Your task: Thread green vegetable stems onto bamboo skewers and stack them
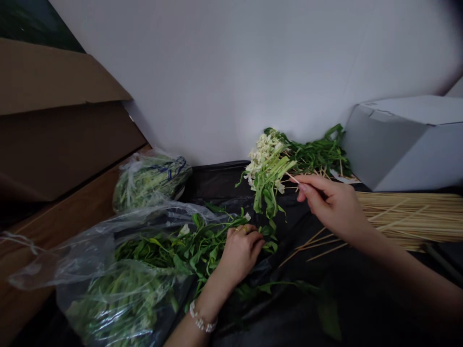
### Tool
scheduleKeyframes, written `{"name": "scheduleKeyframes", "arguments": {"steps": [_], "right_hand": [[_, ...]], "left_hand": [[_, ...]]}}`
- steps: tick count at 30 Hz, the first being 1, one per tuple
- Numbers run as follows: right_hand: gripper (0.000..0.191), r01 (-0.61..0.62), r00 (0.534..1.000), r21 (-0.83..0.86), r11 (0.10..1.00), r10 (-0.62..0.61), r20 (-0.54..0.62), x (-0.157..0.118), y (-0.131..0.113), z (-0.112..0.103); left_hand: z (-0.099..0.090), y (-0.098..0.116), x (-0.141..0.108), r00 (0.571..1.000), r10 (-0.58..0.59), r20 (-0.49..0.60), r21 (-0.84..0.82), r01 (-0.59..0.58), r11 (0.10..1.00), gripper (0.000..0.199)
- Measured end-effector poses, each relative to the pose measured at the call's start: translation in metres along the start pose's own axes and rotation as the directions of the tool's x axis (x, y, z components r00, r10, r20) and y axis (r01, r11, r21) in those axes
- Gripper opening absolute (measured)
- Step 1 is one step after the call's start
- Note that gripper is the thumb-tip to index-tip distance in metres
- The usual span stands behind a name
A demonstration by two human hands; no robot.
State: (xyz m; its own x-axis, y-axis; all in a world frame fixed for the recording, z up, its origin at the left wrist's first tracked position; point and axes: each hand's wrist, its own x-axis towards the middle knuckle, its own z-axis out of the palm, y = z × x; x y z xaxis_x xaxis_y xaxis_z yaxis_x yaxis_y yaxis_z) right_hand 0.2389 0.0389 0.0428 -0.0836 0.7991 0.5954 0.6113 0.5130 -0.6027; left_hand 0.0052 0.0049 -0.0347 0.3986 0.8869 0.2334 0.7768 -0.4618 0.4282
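My right hand [331, 205] pinches a thin bamboo skewer [292, 178] between thumb and fingers. At the skewer's far end hangs a bunch of leafy green vegetables [267, 193] with pale cut stems, in front of the pile behind it. Lower and to the left, my left hand [241, 248], with a ring and a beaded bracelet, reaches down into loose leafy greens [202, 250]. Its fingers are curled round some of the leaves, and the fingertips are hidden. These greens lie at the mouth of a clear plastic bag [123, 308] with more stems inside.
Skewered greens [318, 156] are piled against the white wall [231, 82]. Many bamboo skewers [415, 217] lie at right, below a white box [415, 144]. A second bag of greens [148, 180] stands at left, near a cardboard box [65, 144]. Black sheeting [289, 318] covers the surface.
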Motion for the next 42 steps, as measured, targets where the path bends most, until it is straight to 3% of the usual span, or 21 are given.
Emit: {"name": "scheduleKeyframes", "arguments": {"steps": [2, 5, 9, 16, 19, 21, 23, 25, 29, 32, 34, 37, 42], "right_hand": [[0.03, 0.0, 1.0, 0.008, 1.0, 0.0, -0.003, 0.0, 0.0, 0.0], [0.03, -0.003, 1.0, 0.013, 1.0, 0.003, 0.0, 0.0, 0.0, 0.0], [0.03, 0.004, 1.0, 0.003, 1.0, -0.004, -0.006, 0.0, -0.001, 0.0], [0.03, 0.007, 1.0, 0.005, 1.0, -0.007, 0.002, -0.002, 0.0, 0.002], [0.03, 0.005, 1.0, -0.002, 1.0, -0.005, 0.013, -0.002, -0.001, 0.002], [0.03, 0.009, 1.0, -0.004, 1.0, -0.009, 0.006, -0.001, -0.001, 0.002], [0.029, 0.02, 1.0, -0.009, 1.0, -0.02, -0.004, -0.001, -0.001, 0.002], [0.029, 0.033, 0.999, -0.016, 0.999, -0.033, 0.0, -0.001, -0.001, 0.001], [0.028, 0.08, 0.995, -0.019, 0.997, -0.079, 0.056, -0.002, -0.002, 0.001], [0.028, 0.145, 0.972, 0.005, 0.989, -0.144, 0.186, -0.004, -0.005, 0.001], [0.03, 0.193, 0.932, 0.033, 0.981, -0.194, 0.305, -0.007, -0.009, 0.003], [0.031, 0.24, 0.873, 0.062, 0.969, -0.243, 0.423, -0.013, -0.014, 0.01], [0.033, 0.247, 0.858, 0.061, 0.967, -0.248, 0.45, -0.018, -0.014, 0.02]], "left_hand": [[0.001, -0.003, 0.001, 0.999, -0.022, -0.039, -0.133, 0.017, 0.991, 0.014], [0.003, -0.007, 0.001, 0.994, -0.081, -0.069, -0.287, 0.058, 0.956, 0.027], [0.006, -0.009, 0.001, 0.991, -0.109, -0.072, -0.251, 0.088, 0.964, 0.036], [0.009, -0.007, 0.0, 0.987, -0.137, -0.089, -0.165, 0.121, 0.979, 0.011], [0.001, -0.003, 0.002, 0.981, -0.109, -0.16, -0.244, 0.068, 0.967, 0.012], [-0.008, -0.001, 0.003, 0.952, -0.142, -0.27, -0.317, 0.052, 0.947, 0.012], [-0.017, 0.0, 0.004, 0.894, -0.247, -0.374, -0.461, 0.051, 0.886, 0.013], [-0.025, -0.003, 0.006, 0.837, -0.392, -0.382, -0.677, 0.036, 0.735, 0.015], [-0.036, -0.014, 0.012, 0.784, -0.577, -0.23, -0.954, -0.063, 0.294, 0.025], [-0.04, -0.02, 0.014, 0.77, -0.624, -0.135, -0.991, -0.102, 0.089, 0.033], [-0.04, -0.019, 0.014, 0.767, -0.634, -0.096, -0.995, -0.09, 0.042, 0.034], [-0.039, -0.015, 0.014, 0.771, -0.631, -0.09, -0.996, -0.078, 0.046, 0.029], [-0.037, -0.011, 0.013, 0.783, -0.611, -0.118, -0.993, -0.087, 0.081, 0.025]]}}
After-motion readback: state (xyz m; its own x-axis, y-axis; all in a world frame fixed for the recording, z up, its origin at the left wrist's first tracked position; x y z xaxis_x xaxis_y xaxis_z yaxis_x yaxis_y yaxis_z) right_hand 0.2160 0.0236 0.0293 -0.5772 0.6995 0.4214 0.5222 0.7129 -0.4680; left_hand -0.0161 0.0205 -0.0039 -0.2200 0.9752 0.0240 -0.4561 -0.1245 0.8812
